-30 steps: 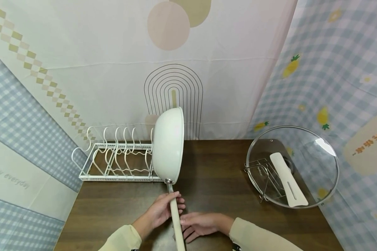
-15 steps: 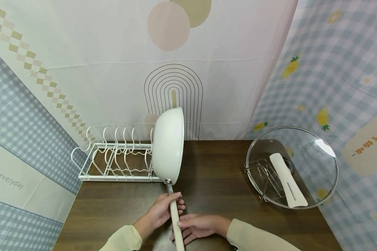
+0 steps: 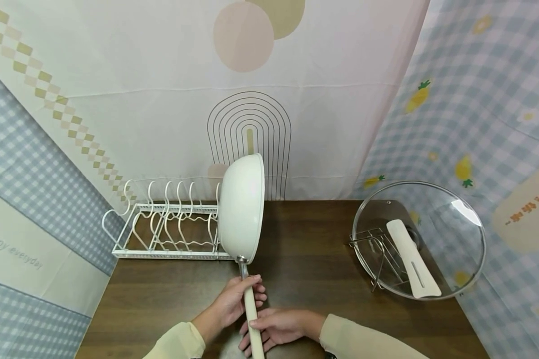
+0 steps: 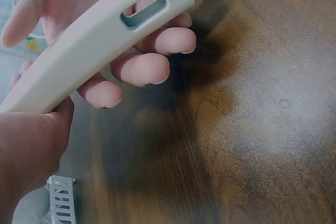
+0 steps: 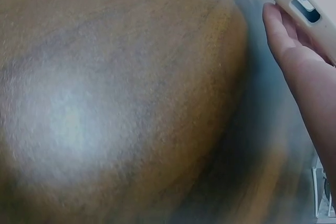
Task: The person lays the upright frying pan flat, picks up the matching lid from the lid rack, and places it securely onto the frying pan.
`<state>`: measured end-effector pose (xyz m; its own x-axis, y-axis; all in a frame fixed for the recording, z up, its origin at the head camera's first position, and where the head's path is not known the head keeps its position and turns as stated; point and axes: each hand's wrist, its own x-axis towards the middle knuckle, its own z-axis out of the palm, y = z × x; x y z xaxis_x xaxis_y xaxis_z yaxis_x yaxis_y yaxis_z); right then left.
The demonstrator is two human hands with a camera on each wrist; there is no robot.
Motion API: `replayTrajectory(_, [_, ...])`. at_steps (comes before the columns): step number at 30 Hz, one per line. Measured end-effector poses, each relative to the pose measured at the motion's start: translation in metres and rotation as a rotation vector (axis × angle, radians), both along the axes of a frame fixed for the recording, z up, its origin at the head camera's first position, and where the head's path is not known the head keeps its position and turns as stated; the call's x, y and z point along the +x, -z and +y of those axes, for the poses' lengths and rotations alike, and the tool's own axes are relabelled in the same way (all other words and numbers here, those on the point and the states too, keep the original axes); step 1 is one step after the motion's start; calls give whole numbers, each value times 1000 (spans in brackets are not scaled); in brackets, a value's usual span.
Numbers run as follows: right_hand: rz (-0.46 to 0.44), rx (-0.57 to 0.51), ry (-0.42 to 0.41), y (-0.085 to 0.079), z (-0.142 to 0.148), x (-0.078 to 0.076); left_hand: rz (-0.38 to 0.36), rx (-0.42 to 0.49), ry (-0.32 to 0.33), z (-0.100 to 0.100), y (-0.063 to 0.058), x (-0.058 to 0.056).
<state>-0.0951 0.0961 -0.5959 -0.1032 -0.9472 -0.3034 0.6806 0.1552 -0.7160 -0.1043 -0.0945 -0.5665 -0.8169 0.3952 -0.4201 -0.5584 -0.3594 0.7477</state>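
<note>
A white wok [image 3: 240,209] stands on its side at the right end of a white wire rack [image 3: 175,255], its long cream handle [image 3: 250,304] pointing toward me. My left hand [image 3: 229,301] grips the handle near the metal neck, thumb across the top and fingers curled underneath. Farther down, my right hand [image 3: 280,324] has its fingers under the handle, loosely extended past it. Its thumb reaches over the handle in the head view. The left wrist view shows that thumb apart from the handle and the slotted end [image 4: 144,10] lying above the right fingers [image 4: 139,69].
At the right, a large glass lid [image 3: 480,249] leans over a wire stand [image 3: 377,259]. A white slotted piece [image 3: 413,259] lies across the lid, and a dark panel shows through the glass. Fabric-covered walls enclose the brown table [image 3: 305,239].
My right hand has moved left, its fingers sliding farther under the wok handle and its thumb coming over it. The left hand and the wok have stayed in place.
</note>
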Motion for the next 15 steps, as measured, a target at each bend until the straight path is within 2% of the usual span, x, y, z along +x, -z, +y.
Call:
replayTrajectory(9, [-10,-27,7,6,-2,3,10,4,11,0,1,-1])
replayTrajectory(15, [-34,-32,-17,7,-3,2,14,-11,-1,-1,2,-2])
